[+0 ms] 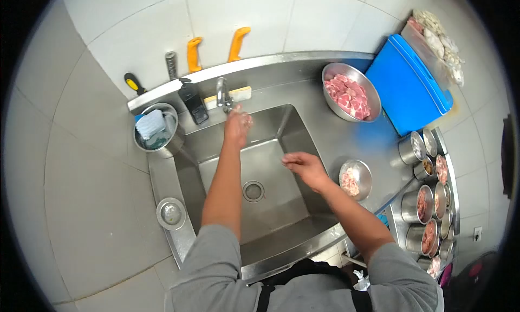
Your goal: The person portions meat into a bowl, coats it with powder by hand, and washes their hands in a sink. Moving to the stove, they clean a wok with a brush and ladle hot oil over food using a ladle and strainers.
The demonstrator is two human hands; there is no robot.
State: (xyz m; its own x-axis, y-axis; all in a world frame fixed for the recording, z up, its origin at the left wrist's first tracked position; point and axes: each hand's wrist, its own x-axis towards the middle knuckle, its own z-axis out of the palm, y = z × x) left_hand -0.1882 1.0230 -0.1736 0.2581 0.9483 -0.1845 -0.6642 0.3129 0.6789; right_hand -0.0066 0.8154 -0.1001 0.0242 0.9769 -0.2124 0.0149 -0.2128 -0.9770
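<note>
Head camera is looking forward and steeply down into the sink [273, 176].
Lens is sitting above the grey shirt [319, 296] at 6 o'clock, facing the tiled wall [319, 19] at 12; near range, wide field is bowing straight lines towards the rounded frame edge.

Left hand [238, 126] near tap [221, 89], contact indistinct from here; sink [271, 165] partly hidden behind left forearm [227, 176]; speck in small dish [162, 215] unidentifiable.
</note>
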